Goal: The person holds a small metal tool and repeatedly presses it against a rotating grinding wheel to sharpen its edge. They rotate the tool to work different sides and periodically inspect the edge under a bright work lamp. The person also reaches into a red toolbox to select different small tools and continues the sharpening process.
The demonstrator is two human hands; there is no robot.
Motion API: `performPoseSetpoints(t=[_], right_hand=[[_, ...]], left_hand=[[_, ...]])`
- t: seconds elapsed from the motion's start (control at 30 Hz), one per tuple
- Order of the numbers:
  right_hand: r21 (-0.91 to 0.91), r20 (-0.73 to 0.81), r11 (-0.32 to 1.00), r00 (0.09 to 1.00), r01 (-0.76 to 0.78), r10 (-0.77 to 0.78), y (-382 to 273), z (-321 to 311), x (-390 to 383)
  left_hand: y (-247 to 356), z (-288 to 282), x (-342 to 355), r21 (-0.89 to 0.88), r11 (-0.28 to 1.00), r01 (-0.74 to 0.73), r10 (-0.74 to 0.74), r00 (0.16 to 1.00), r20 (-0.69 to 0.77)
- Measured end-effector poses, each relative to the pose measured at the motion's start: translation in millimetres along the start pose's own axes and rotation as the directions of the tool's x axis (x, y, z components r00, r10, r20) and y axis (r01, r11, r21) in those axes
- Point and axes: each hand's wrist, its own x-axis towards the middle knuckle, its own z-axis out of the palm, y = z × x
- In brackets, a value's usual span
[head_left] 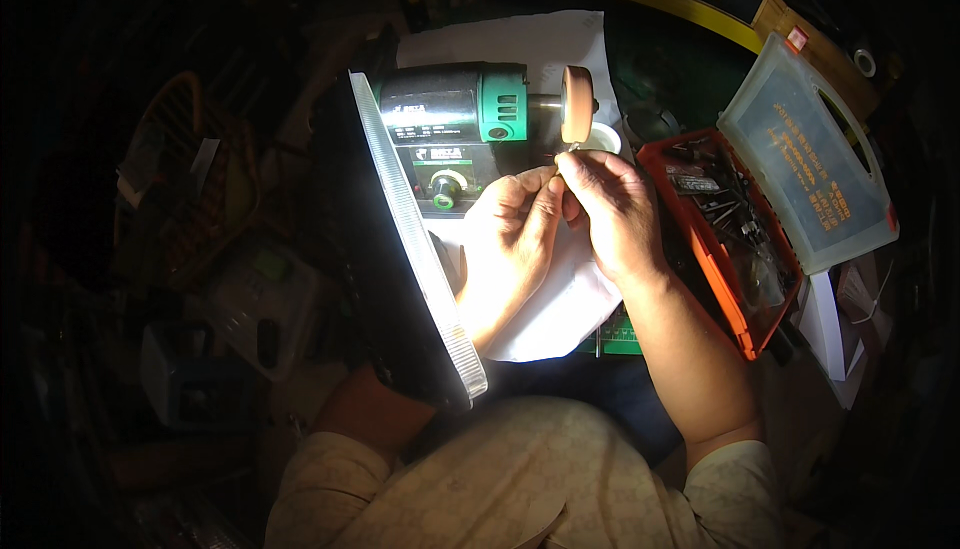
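My left hand (512, 229) and my right hand (618, 211) meet just below the tan grinding wheel (576, 107). Thumbs and fingertips of both are pinched together around something tiny, mostly hidden by the fingers; its kind cannot be made out. A small tip shows at the right fingertips, close to the wheel's lower edge; whether it touches the wheel I cannot tell. The wheel sits on the shaft of a green and black bench motor (455, 104), which has a control knob (447, 187) on its base. Behind my right fingers stands a white cup (603, 137), partly covered.
A long bright lamp (415, 234) slants across the left, close to my left forearm. White paper (555, 324) lies under my hands. On the right, an orange toolbox (715, 259) holds several small metal bits, its clear lid (810, 154) open. A yellow-edged box (640, 9) borders the back.
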Motion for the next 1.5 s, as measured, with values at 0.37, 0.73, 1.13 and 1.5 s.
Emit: performPoseSetpoints(t=[0.37, 0.73, 1.13, 1.5], right_hand=[[0.003, 0.002, 1.000, 1.000, -0.021, 0.021, 1, -1, 1], [-0.014, -0.023, 1.000, 1.000, 0.002, -0.003, -2, 0, -4], [-0.250, 0.001, 0.890, 0.919, 0.381, -0.394, -4, -13, -14], [-0.222, 0.036, 0.882, 0.908, 0.415, -0.418, 3, -14, -13]], left_hand=[[-7, -3, 1, 0.133, 0.991, 0.015, -0.012, 1.000, -0.022], [-1, -1, -4, 0.052, 0.997, 0.053, -0.052, 0.999, -0.013], [-9, -6, -6, 0.028, 0.996, 0.085, -0.085, 0.996, 0.006], [-4, -4, -8, 0.023, 0.994, 0.109, -0.109, 0.994, 0.000]])
